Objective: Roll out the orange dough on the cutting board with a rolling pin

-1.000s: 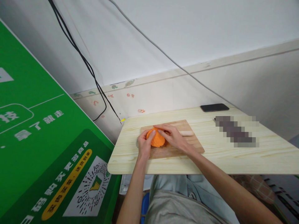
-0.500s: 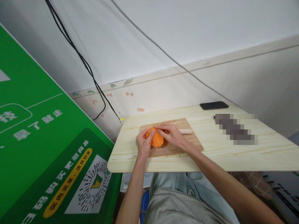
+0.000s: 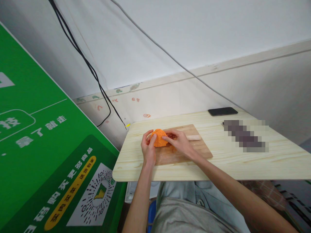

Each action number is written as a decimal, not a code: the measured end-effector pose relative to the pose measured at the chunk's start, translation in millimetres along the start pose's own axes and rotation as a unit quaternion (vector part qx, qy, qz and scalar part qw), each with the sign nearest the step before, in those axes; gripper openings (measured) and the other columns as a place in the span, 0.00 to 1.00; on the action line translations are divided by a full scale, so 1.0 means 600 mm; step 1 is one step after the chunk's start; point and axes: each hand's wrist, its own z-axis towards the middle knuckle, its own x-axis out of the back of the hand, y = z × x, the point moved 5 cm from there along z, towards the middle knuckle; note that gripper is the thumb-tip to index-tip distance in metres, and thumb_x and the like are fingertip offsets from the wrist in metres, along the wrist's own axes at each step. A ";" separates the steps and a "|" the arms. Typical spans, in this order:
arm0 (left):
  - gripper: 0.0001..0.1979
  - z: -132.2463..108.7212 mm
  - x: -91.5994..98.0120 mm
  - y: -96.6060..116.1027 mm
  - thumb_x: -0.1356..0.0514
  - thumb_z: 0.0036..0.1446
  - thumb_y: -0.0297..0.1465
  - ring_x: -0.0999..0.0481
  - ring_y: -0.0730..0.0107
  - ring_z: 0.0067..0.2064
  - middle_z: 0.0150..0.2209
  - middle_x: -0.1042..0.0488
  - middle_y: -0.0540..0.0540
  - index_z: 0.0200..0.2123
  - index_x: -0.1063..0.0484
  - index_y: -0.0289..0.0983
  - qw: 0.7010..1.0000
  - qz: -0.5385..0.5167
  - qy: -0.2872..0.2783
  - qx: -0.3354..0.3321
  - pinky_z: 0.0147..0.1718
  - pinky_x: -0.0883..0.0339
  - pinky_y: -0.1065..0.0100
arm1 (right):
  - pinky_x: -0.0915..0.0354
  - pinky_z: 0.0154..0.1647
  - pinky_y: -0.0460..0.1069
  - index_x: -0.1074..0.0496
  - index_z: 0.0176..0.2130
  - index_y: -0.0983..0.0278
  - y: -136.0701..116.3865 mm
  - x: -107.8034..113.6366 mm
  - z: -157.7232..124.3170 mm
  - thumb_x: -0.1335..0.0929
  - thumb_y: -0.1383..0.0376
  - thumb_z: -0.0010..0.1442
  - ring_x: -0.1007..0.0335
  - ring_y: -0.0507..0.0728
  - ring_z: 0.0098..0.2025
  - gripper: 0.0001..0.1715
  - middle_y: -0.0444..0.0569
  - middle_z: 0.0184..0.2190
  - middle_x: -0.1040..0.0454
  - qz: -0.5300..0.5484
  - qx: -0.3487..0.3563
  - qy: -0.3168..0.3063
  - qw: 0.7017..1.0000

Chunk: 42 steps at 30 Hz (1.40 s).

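A flattened, rough-edged piece of orange dough (image 3: 159, 138) is held up just over a wooden board (image 3: 194, 149). My left hand (image 3: 148, 147) grips its left side, thumb on the near face and fingers behind. At its right side, my right hand (image 3: 178, 140) pinches the edge between thumb and fingers. Behind my right hand, a pale stick (image 3: 194, 138), perhaps a handle, lies on the board, its other end hidden. Some orange shows on the board beneath my right fingers; I cannot tell whether it is a separate bit.
The board rests on a light wood-grain table (image 3: 243, 165) against the wall. A black phone (image 3: 223, 111) lies at the back right, with a pixelated dark item (image 3: 244, 136) nearer. A green printed panel (image 3: 48, 145) stands at left. Cables (image 3: 91, 68) hang along the wall.
The orange dough has been raised and tilted away, so it now looks shorter and wider. Both hands have shifted slightly with it and keep their hold at its sides.
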 end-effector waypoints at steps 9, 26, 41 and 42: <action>0.22 -0.004 -0.005 0.004 0.24 0.51 0.46 0.17 0.61 0.44 0.41 0.15 0.43 0.40 0.16 0.35 0.999 0.040 -0.014 -0.012 0.45 0.24 0.66 | 0.25 0.43 0.55 0.13 0.42 0.63 0.001 0.006 0.003 0.26 0.50 0.64 0.18 0.64 0.41 0.20 0.50 0.40 0.13 0.015 -0.037 -0.032 0.999; 0.14 -0.023 -0.070 -0.019 0.25 0.51 0.41 0.19 0.61 0.32 0.31 0.17 0.45 0.34 0.20 0.39 0.964 0.210 -0.161 0.004 0.30 0.30 0.66 | 0.28 0.52 0.56 0.18 0.52 0.63 0.024 0.164 -0.001 0.32 0.63 0.72 0.24 0.63 0.47 0.15 0.58 0.48 0.23 -0.461 0.038 -0.121 0.878; 0.10 0.039 -0.057 0.039 0.40 0.70 0.36 0.22 0.52 0.50 0.47 0.16 0.40 0.46 0.19 0.44 0.812 0.472 -0.235 -0.252 0.55 0.34 0.57 | 0.29 0.58 0.59 0.19 0.55 0.59 -0.029 0.111 -0.023 0.31 0.57 0.73 0.25 0.65 0.54 0.17 0.56 0.53 0.23 -0.396 0.117 -0.223 0.883; 0.11 0.042 -0.061 0.029 0.41 0.71 0.36 0.21 0.52 0.50 0.47 0.16 0.40 0.48 0.19 0.44 0.806 0.476 -0.253 -0.245 0.55 0.34 0.58 | 0.29 0.58 0.59 0.19 0.54 0.60 -0.027 0.109 -0.020 0.31 0.56 0.73 0.25 0.65 0.54 0.17 0.56 0.54 0.23 -0.387 0.117 -0.228 0.885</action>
